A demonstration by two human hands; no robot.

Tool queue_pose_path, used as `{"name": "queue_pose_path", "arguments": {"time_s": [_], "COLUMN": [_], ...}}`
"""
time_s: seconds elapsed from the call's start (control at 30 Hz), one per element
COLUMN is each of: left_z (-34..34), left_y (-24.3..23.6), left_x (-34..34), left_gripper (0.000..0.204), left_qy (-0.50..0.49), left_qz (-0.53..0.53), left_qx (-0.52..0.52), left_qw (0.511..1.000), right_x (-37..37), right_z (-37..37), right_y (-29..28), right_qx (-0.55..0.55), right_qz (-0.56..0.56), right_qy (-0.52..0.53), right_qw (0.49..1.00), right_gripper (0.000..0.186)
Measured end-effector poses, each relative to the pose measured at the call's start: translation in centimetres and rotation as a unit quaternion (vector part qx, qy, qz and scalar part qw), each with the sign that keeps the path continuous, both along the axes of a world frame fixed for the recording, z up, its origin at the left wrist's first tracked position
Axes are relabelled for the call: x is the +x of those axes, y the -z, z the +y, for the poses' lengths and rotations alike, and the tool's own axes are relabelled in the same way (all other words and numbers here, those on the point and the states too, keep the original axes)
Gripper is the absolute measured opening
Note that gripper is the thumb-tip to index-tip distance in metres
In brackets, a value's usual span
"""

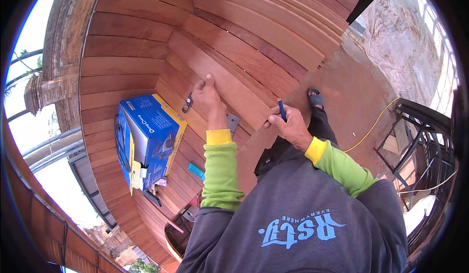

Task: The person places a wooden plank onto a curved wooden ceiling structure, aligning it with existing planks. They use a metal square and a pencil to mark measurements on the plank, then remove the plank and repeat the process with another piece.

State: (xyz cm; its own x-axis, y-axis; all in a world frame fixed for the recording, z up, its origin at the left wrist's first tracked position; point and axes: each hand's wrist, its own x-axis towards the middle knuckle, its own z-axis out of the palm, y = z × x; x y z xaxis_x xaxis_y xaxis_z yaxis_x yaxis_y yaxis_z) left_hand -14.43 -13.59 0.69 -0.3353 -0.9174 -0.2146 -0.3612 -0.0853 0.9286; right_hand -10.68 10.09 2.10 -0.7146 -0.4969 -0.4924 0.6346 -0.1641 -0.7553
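Note:
A long reddish-brown wooden board lies slantwise in front of me, on other boards of the same colour. My left hand is closed on the board's near edge, thumb on top; its other fingers are partly hidden. At the board's right end, my right hand grips a dark blue pencil, which points up and away from me. Those fingers are close to the board's end. Just left of my left hand lies a small black tool. A grey metal plate rests below the board.
A blue and yellow cardboard box stands on the planks at left, near a turquoise object. Stacked boards lie at the far side. At right are a black metal frame and a yellow cord on the floor.

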Motion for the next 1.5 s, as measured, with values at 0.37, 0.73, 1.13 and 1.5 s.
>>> {"name": "queue_pose_path", "arguments": {"time_s": [0.37, 0.73, 1.13, 1.5], "left_z": [-0.5, -0.7, -0.3, -0.5], "left_y": [1.1, 0.8, 0.7, 0.6], "left_x": [0.2, 0.0, 0.0, 0.0], "left_gripper": [0.024, 0.027, 0.027, 0.029], "left_qy": [0.009, 0.027, 0.067, 0.08], "left_qz": [-0.013, -0.06, -0.066, -0.087], "left_qx": [-0.011, -0.027, -0.076, -0.101], "left_qw": [1.0, 0.997, 0.993, 0.988], "right_x": [0.0, -0.5, -0.8, -1.0], "right_z": [0.3, 0.2, -0.1, -0.4], "right_y": [0.1, -0.8, -1.1, -1.5], "right_qx": [0.062, 0.051, 0.103, 0.154], "right_qz": [-0.091, -0.114, -0.131, -0.11], "right_qy": [-0.027, -0.004, 0.002, -0.004], "right_qw": [0.994, 0.992, 0.986, 0.982], "right_gripper": [0.015, 0.016, 0.017, 0.022]}}
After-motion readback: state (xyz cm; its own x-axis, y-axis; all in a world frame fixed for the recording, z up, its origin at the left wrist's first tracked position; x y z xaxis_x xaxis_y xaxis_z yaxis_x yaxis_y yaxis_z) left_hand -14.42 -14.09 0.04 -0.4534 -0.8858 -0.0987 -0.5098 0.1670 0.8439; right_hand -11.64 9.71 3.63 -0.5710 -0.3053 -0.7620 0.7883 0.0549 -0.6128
